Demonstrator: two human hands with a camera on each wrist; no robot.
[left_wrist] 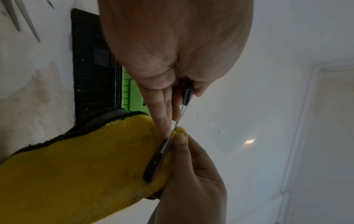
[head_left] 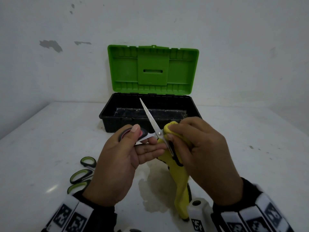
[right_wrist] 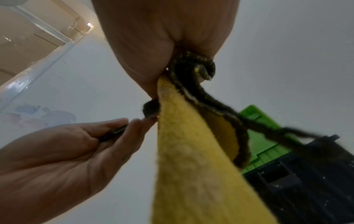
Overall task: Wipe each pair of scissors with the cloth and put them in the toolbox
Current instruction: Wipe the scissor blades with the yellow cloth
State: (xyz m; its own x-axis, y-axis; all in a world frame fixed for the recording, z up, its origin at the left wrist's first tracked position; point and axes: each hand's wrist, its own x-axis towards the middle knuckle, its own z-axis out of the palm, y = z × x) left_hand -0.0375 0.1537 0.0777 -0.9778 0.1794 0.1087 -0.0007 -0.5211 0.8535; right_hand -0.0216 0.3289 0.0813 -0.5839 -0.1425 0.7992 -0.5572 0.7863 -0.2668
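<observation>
Pinching red-handled scissors (head_left: 151, 129) in left hand (head_left: 120, 163) fingers, right hand (head_left: 200, 148) fingers clamping cloth (head_left: 177, 173) on blade.

Wrist gear, both arms.
Black sleeves (head_left: 224, 208); white bands (head_left: 250, 216) printed with black square-pattern markers; white camera housing (head_left: 199, 208) beside the right sleeve; hands bare.

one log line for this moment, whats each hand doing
left hand: holds red-handled scissors, open | right hand: wipes blade with yellow cloth | toolbox: open | green-handled scissors: waiting on table
</observation>
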